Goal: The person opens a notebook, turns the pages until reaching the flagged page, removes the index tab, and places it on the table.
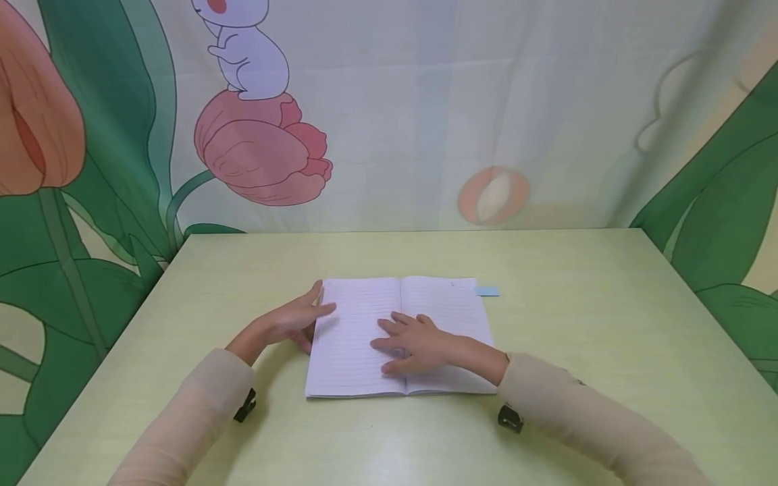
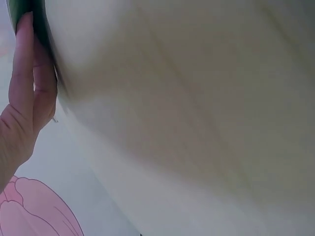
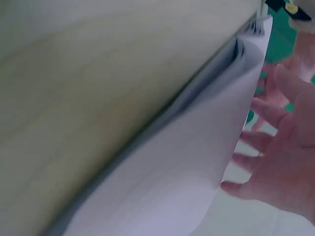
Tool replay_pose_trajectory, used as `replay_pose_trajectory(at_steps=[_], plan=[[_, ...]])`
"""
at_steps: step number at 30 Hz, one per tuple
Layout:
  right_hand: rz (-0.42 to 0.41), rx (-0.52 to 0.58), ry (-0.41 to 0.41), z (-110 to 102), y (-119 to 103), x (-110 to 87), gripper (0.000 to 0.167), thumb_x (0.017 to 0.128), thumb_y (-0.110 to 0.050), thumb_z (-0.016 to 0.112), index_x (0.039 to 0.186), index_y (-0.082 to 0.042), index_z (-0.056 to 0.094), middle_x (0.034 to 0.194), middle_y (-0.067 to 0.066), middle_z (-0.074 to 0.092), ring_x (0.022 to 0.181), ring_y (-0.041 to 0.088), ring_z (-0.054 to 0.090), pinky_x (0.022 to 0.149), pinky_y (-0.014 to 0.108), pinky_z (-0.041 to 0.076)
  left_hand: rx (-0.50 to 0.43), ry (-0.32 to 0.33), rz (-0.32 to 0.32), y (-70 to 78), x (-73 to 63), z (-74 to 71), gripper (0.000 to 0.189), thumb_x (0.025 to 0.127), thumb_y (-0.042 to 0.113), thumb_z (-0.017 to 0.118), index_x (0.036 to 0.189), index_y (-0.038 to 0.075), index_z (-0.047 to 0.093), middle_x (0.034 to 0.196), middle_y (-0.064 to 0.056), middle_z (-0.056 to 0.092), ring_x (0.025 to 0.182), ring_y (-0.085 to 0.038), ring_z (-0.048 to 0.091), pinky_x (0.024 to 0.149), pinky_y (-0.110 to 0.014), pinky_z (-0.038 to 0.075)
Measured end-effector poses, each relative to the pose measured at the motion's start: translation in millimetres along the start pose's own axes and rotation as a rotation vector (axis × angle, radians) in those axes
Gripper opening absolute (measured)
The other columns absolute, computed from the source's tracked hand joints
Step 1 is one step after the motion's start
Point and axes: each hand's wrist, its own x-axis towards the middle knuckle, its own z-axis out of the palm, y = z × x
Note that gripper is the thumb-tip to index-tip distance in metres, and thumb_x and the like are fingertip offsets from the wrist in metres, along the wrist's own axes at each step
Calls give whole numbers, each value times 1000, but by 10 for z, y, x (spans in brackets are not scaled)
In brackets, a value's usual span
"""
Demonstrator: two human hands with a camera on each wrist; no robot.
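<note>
An open lined notebook [image 1: 358, 371] lies flat on the table, its spine running up the middle. My left hand [image 1: 292, 318] holds its left edge, thumb over the page and the other fingers along the side; in the left wrist view that hand [image 2: 29, 93] is against a dark green edge. Across the spine, my right hand [image 1: 419, 344] rests with fingers spread on the pages. The right wrist view has the right hand [image 3: 285, 152] touching the white page [image 3: 177, 147], with page edges slightly fanned. A light blue tab [image 1: 487, 291] sticks out at the upper right edge.
The pale table [image 1: 565, 283] extends around the notebook. Behind it hangs a curtain [image 1: 389, 135] printed with flowers and a white animal. Small black clips [image 1: 510, 418] are at both sleeves' cuffs.
</note>
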Motion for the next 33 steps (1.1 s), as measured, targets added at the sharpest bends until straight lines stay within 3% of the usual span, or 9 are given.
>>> replay_pose_trajectory(at_steps=[1,4,7,10,13,18,22,28,33], plan=[[0,-8,4,-15,25,-20,52,91,-42,51,136,-17,45,146,11,26,136,32,12,100,59,15,23,9,0,-8,15,4,80,94,25,49,145,21,-13,115,-24,42,71,-25,57,54,-35,50],[4,9,76,-60,190,-67,53,90,-38,53,136,-12,44,145,14,29,135,33,14,99,59,17,95,26,20,-52,56,-1,84,87,4,58,148,17,1,114,-24,41,62,-22,56,52,-32,48],[45,12,148,-102,413,-130,55,90,-35,54,136,-7,42,143,17,31,134,36,16,98,60,18,129,28,43,-71,66,1,78,85,-3,58,147,11,12,122,-25,37,61,-20,56,52,-32,48],[96,-37,193,-134,662,-211,58,90,-35,54,137,-3,39,142,19,32,133,37,18,97,61,19,129,23,54,-68,66,10,76,85,-5,57,146,8,15,128,-26,33,62,-21,57,52,-34,50],[175,-88,200,-160,900,-307,64,90,-37,52,139,-1,33,143,19,29,133,37,17,96,63,18,129,20,57,-58,64,19,75,84,-5,57,146,8,15,128,-26,33,62,-21,58,53,-34,50],[276,-99,123,-176,1157,-435,70,91,-44,48,142,-1,26,147,16,22,135,35,11,97,65,11,133,9,63,-34,52,32,75,85,-6,57,146,6,15,125,-27,35,62,-20,58,53,-34,50],[264,-95,80,-163,1162,-500,70,92,-47,43,142,-1,26,147,17,21,135,36,10,97,66,9,144,15,58,-16,48,48,75,84,-6,56,146,6,15,128,-27,33,62,-20,57,53,-34,50],[225,-119,83,-93,1028,-522,66,94,-45,39,141,1,29,147,17,21,135,36,11,97,66,12,161,35,33,0,43,60,75,84,-7,56,146,8,16,130,-26,32,60,-20,55,52,-32,49],[224,-4,72,-18,921,-454,66,96,-45,33,143,0,22,148,18,16,135,35,8,98,65,7,174,39,27,7,44,66,75,84,-6,57,146,8,16,130,-25,32,58,-20,54,51,-31,48]])
